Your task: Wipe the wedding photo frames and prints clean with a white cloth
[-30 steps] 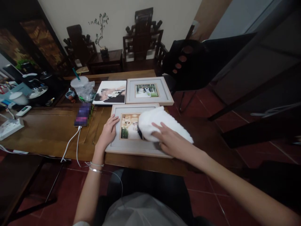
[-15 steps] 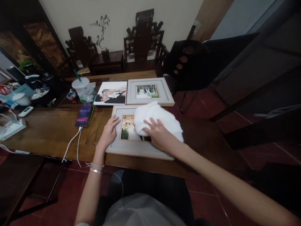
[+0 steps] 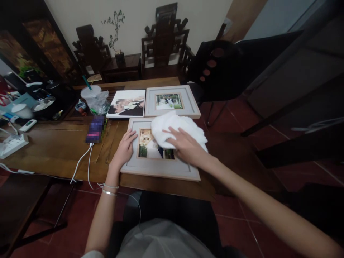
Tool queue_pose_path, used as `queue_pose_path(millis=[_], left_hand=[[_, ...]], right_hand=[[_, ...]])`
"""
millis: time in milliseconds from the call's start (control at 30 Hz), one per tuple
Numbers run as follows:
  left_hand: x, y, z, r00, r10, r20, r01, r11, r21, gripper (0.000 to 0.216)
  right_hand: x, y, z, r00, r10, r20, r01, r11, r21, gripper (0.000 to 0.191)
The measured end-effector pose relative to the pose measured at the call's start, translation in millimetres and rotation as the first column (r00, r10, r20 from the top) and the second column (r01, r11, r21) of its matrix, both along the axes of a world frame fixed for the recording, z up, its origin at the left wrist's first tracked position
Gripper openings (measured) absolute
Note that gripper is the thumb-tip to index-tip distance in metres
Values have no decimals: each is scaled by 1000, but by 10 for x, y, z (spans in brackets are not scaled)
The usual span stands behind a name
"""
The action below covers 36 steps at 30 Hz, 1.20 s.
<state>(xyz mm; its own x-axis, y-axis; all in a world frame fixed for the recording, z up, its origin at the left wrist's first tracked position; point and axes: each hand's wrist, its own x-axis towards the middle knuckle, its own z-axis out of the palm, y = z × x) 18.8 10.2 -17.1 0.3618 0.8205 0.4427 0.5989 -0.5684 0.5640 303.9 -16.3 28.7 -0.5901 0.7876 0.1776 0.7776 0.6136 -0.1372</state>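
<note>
A picture frame point(image 3: 158, 172) with a pale wooden border and a grey mat lies flat at the table's near edge. My left hand point(image 3: 124, 149) rests on its left side, fingers stretched along the border. My right hand point(image 3: 188, 147) holds a bunched white towel point(image 3: 178, 123) against the upper right of the frame, its fingers spread over the cloth. The towel covers part of the photo point(image 3: 146, 145) and the frame's far right corner.
Beyond lie a second frame point(image 3: 192, 107) and a white-edged photo panel point(image 3: 129, 104). To the left are a phone point(image 3: 96, 129) on white cables, a lidded cup point(image 3: 91, 92) in plastic, a power strip point(image 3: 13, 145) and a teapot point(image 3: 44, 104). Dark chairs stand behind.
My right hand and the towel have shifted slightly up and left over the frame, baring more of the photo's lower right. My left hand stays on the frame's left side.
</note>
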Motion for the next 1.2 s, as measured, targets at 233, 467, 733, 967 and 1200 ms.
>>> queue_pose_path(millis=[233, 467, 733, 967, 1200], left_hand=[[3, -5, 20, 1000, 8, -11, -8, 1000, 10, 42], [27, -19, 43, 1000, 21, 3, -21, 1000, -17, 45], [26, -17, 56, 1000, 23, -4, -23, 999, -29, 39], [23, -28, 75, 999, 32, 16, -31, 999, -31, 43], [21, -13, 57, 999, 38, 20, -38, 999, -22, 41]], right_hand=[[-106, 253, -44, 974, -151, 168, 136, 986, 98, 51], [-170, -732, 313, 969, 92, 231, -52, 984, -173, 48], [-257, -804, 374, 978, 185, 96, -151, 945, -289, 60], [-145, 222, 110, 997, -54, 47, 56, 998, -41, 54], [-245, 5, 84, 981, -60, 183, 66, 997, -31, 49]])
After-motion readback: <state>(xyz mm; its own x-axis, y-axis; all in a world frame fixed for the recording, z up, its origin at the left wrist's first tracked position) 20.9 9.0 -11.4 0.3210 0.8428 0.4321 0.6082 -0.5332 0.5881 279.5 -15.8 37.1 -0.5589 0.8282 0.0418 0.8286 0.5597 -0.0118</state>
